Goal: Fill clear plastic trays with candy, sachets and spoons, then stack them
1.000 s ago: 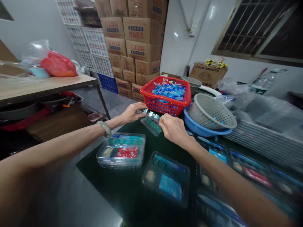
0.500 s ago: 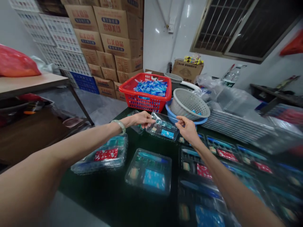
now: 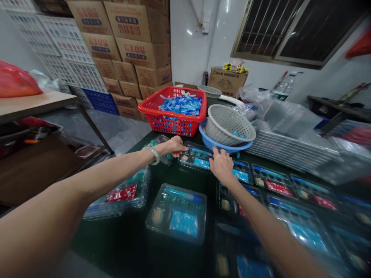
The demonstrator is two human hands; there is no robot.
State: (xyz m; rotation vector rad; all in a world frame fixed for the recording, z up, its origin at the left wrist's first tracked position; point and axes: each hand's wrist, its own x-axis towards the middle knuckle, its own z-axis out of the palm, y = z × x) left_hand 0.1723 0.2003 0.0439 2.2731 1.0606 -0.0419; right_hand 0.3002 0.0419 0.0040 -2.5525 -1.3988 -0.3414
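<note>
A clear plastic box [image 3: 199, 164] lies on the dark green tabletop, with a blue patterned packet, a small tan block and a blue pen-like piece inside. At its left end, my left hand [image 3: 175, 146] is closed with thumb and fingers on the corner. My right hand [image 3: 222, 164] rests over the right end, fingers stretched out and slightly apart. Nearer to me sits another such box [image 3: 177, 212] with a blue packet. Left of it is a stack of boxes [image 3: 124, 193], the top one showing a red packet. Beside my left hand lies a further clear box [image 3: 165, 156].
Behind my hands stand a red basket [image 3: 174, 125] of blue pieces and a grey colander [image 3: 228, 123] in a blue basin [image 3: 226, 148]. Filled boxes [image 3: 278, 183] lie in rows on the right, before stacked clear trays [image 3: 292, 150]. Cartons [image 3: 136, 54] rise behind.
The clear box's raised lid has come down as my right hand lowered and moved slightly left onto the right end. My left hand stays at the left corner. The view has shifted a little.
</note>
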